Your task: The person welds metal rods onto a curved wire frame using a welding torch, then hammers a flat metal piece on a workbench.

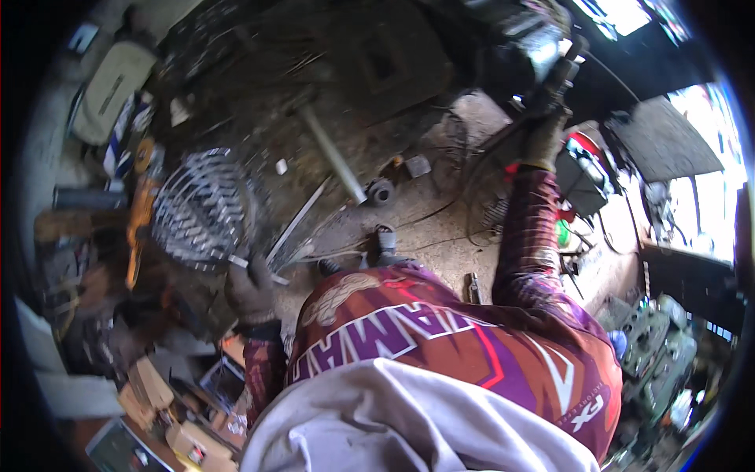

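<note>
My left hand (252,293), in a dark glove, is closed at the near end of a rounded metal grate (200,206) made of many curved bars. Bright bar ends show beside the fingers, and the exact grip is partly hidden. My right arm stretches far forward and to the right. At its end my right hand (548,118), also gloved, has its fingers extended toward a shiny, blurred metal object (546,55). Whether the fingertips touch it I cannot make out.
A hammer (334,153) with a pale handle lies on the dark surface ahead, near a round metal piece (381,192). An orange power tool (142,208) is left of the grate. Cables (472,212) cross the floor; a grey metal sheet (664,140) stands right. Cardboard boxes (197,446) sit lower left.
</note>
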Tool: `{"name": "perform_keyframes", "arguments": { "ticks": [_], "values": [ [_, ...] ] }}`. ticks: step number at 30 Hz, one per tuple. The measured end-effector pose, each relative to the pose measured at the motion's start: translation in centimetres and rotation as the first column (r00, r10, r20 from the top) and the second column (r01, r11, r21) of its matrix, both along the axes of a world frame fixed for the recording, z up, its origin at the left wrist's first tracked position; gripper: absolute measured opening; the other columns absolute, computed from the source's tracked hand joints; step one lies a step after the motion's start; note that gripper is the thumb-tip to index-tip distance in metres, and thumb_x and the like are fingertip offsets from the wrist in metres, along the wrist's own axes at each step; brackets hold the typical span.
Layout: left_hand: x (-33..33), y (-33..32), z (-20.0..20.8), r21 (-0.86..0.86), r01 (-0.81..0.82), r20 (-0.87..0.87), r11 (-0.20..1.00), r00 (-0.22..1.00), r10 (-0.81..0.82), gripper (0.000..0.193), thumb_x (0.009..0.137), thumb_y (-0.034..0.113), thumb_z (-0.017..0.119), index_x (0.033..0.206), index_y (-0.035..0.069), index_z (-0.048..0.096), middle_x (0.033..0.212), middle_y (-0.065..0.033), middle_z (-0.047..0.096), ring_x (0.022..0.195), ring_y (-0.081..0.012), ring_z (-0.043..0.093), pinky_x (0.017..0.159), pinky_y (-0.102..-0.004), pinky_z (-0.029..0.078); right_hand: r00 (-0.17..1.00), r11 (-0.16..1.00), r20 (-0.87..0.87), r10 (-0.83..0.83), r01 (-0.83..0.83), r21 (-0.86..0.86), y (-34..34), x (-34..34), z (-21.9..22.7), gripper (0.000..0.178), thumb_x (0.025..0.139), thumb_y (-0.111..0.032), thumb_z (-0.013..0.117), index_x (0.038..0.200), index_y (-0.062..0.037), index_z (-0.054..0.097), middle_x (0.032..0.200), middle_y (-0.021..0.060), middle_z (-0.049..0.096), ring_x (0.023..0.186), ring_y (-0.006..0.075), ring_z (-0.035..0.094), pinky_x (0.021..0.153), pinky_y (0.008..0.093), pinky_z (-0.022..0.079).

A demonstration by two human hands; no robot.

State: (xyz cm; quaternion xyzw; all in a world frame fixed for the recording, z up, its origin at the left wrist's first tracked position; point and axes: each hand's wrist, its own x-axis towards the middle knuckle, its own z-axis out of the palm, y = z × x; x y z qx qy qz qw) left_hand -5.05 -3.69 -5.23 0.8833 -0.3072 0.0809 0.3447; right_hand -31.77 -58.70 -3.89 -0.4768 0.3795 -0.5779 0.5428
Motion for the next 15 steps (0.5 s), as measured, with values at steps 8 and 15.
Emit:
{"name": "perform_keyframes", "arguments": {
  "ticks": [8,15],
  "values": [
    [0.4,-1.5,2.4,0.074,0.018,0.068,0.997,0.997,-0.023,0.032,0.095,0.031,0.075,0.118,0.009,0.073,0.1,-0.0164,0.076,0.086,-0.0365,0.075,0.074,-0.0446,0.059,0.802,0.825,0.355,0.48,-0.551,0.129,-7.2,-6.2,-4.1,0.046,0.104,-0.044,0.059,0.14,-0.0147,0.059,0.121,0.0065,0.067,0.104,0.0261,0.067,0.097,0.0465,0.055],
    [-0.3,0.0,1.3,0.05,-0.016,0.075,0.999,0.997,0.012,0.037,0.093,0.033,0.077,0.121,0.01,0.072,0.1,-0.0178,0.076,0.088,-0.0386,0.074,0.076,-0.0462,0.059,-0.232,0.581,0.888,-0.397,-0.812,0.047,-4.9,-3.5,5.4,0.042,0.111,-0.044,0.047,0.13,-0.0111,0.065,0.115,0.0103,0.071,0.106,0.0292,0.066,0.094,0.0469,0.053]
  ]
}}
